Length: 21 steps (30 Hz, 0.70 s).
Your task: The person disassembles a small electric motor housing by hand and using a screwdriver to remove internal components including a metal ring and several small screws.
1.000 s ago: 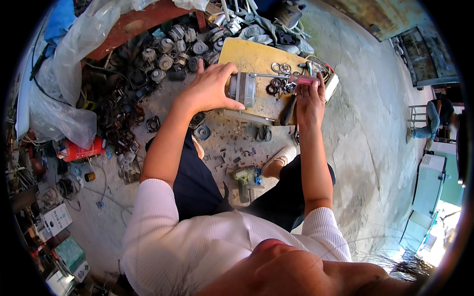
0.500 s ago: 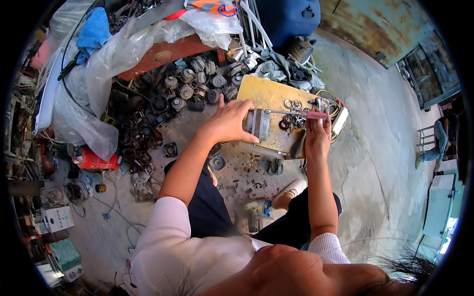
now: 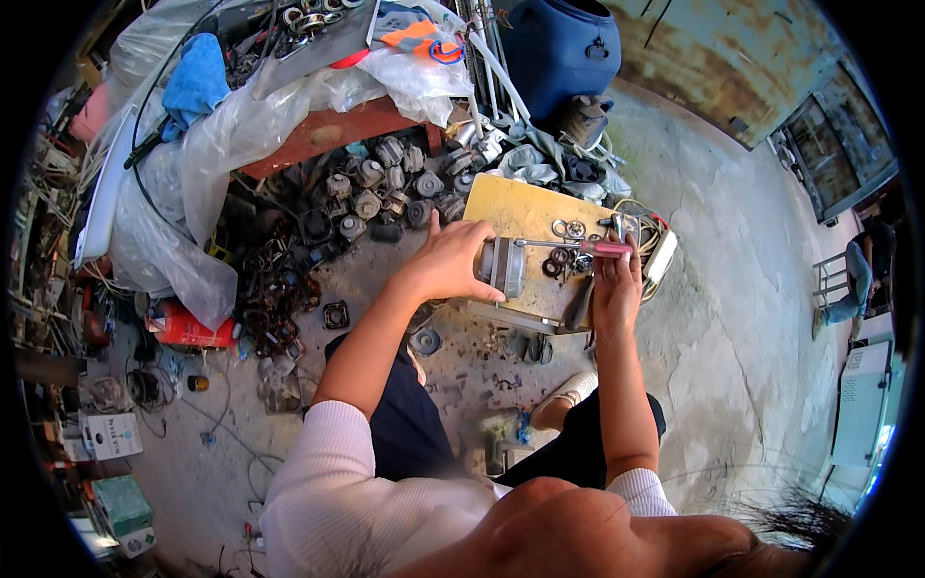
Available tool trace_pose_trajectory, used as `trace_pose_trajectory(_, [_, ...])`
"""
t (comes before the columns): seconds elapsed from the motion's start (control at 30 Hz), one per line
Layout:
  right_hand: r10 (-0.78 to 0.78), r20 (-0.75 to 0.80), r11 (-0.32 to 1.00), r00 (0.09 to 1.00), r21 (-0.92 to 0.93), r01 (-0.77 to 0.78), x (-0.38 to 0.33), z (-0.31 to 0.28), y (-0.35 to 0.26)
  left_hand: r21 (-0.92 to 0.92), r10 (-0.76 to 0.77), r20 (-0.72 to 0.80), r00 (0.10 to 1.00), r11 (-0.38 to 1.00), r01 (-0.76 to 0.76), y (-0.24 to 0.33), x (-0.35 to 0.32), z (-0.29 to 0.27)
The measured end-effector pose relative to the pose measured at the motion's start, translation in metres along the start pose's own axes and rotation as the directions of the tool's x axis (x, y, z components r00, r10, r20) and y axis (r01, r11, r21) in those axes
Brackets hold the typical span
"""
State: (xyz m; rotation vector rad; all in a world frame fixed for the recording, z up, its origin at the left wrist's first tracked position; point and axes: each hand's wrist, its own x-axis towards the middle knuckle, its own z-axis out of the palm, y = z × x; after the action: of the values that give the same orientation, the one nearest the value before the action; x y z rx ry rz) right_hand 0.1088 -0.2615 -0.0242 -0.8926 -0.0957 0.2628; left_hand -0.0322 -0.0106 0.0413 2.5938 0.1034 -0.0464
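Observation:
My left hand (image 3: pixel 449 262) is wrapped round a grey, ribbed metal motor (image 3: pixel 505 268), thumb on its near side and fingers on its far side. The motor is at the left edge of a low yellow-topped stand (image 3: pixel 513 200). In my right hand (image 3: pixel 618 294) is a screwdriver (image 3: pixel 604 249) with a reddish-pink handle, held at the handle's end by the fingertips. Its shaft points left, and the tip meets the motor's right side. Beneath the shaft lie shiny bearings (image 3: pixel 568 229) and dark rings (image 3: pixel 556 263). A dark-handled tool (image 3: pixel 579 305) lies near the stand's front edge.
A white power strip (image 3: pixel 659 257) with coiled cables is at the stand's right. Several used motors (image 3: pixel 366 203) are heaped on the floor beyond my left hand, below a plastic-draped red bench (image 3: pixel 323 135). A green power tool (image 3: pixel 496 438) is between my feet. Behind stands a blue barrel (image 3: pixel 559 63).
The whole view has shifted a little, so the scene sits slightly lower in the picture. Both hands keep their hold, and the screwdriver's tip stays at the motor.

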Motion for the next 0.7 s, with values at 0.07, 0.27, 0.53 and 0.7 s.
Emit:
trace_pose_trajectory(0.07, [0.026, -0.048, 1.000, 0.999, 0.001, -0.026, -0.003, 0.005, -0.002, 0.004, -0.002, 0.001, 1.000, 1.000, 0.002, -0.001, 0.000, 0.000])
trace_pose_trajectory(0.27, [-0.041, 0.016, 0.999, 0.999, 0.011, 0.041, 0.004, -0.007, 0.002, -0.001, -0.006, 0.017, 1.000, 1.000, 0.006, 0.004, 0.001, -0.004])
trace_pose_trajectory(0.53, [0.054, -0.075, 0.998, 0.996, -0.011, -0.055, -0.005, 0.008, -0.001, -0.024, -0.028, 0.030, 0.999, 0.999, 0.029, 0.003, -0.001, -0.004])
trace_pose_trajectory(0.7, [-0.032, -0.019, 0.999, 0.999, -0.006, 0.032, 0.003, -0.005, 0.003, -0.038, -0.018, 0.040, 0.999, 0.999, 0.020, 0.003, 0.000, -0.004])
